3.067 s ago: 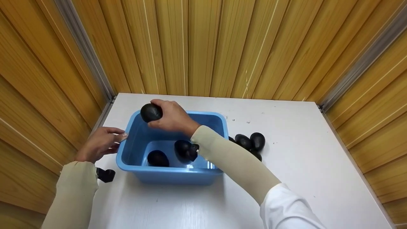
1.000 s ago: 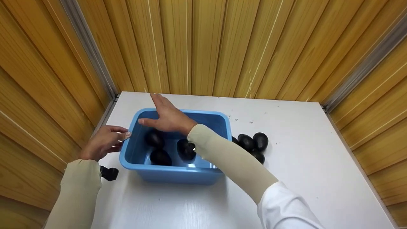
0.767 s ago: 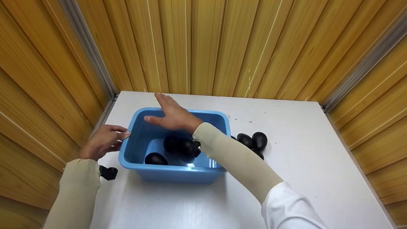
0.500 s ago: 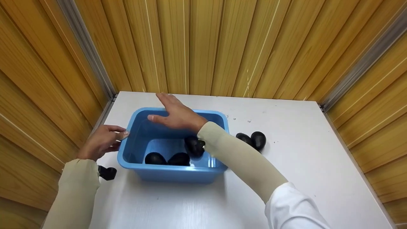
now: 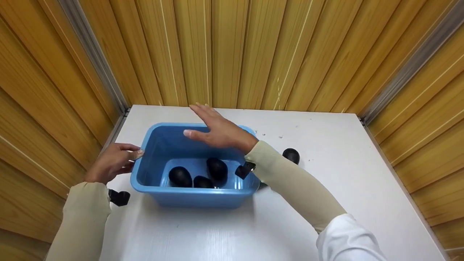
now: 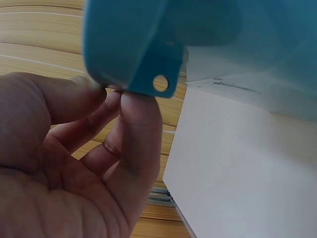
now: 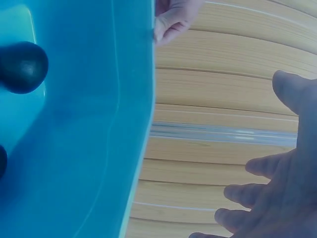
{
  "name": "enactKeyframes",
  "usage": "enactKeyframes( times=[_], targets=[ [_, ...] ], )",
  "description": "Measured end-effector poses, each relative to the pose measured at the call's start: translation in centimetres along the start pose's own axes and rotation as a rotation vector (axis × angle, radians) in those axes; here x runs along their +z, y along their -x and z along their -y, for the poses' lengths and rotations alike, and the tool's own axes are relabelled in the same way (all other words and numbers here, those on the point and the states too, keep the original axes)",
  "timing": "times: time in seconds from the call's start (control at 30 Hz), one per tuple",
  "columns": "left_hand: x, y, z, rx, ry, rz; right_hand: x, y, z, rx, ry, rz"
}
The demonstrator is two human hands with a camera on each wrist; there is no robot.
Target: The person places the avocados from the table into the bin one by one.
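Observation:
A blue plastic basin (image 5: 195,199) stands on the white table, with three dark, egg-shaped avocados on its floor: one at the left (image 5: 180,177), another in the middle (image 5: 203,182), a third to the right (image 5: 217,169). My left hand (image 5: 113,162) pinches the basin's left rim between thumb and fingers; the left wrist view shows the grip close up, beside a hole in the rim (image 6: 161,83). Over the back of the basin my right hand (image 5: 225,131) hovers with fingers extended and thumb apart, holding nothing. In the right wrist view those spread fingers (image 7: 242,196) show beside the rim.
One avocado (image 5: 291,156) lies on the table (image 5: 340,163) to the right of the basin, beyond my right sleeve (image 5: 293,181). My right forearm hides part of that area. Wood-patterned panels (image 5: 228,54) rise behind the table and on both sides.
My right hand held an avocado over the basin and has let it go into it. The avocados inside have rolled about. The right hand has drifted right; the left still pinches the rim.

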State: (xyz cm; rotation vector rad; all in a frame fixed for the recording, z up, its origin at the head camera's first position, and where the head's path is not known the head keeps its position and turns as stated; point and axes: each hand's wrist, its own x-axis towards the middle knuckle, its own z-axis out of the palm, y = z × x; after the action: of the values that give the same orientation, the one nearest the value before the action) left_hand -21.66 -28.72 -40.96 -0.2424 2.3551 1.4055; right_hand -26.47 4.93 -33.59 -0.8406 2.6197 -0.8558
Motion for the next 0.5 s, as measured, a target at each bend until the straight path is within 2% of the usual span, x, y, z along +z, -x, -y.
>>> enactKeyframes(
  times=[0.27,0.5],
  targets=[
    [-0.2,0.2,0.2,0.007,-0.005,-0.002,-1.3,2.9,-2.2,-0.001,0.010,-0.053],
    [-0.3,0.2,0.1,0.005,-0.004,-0.002,-1.8,6.1,-5.5,0.033,0.007,-0.105]
  ],
)
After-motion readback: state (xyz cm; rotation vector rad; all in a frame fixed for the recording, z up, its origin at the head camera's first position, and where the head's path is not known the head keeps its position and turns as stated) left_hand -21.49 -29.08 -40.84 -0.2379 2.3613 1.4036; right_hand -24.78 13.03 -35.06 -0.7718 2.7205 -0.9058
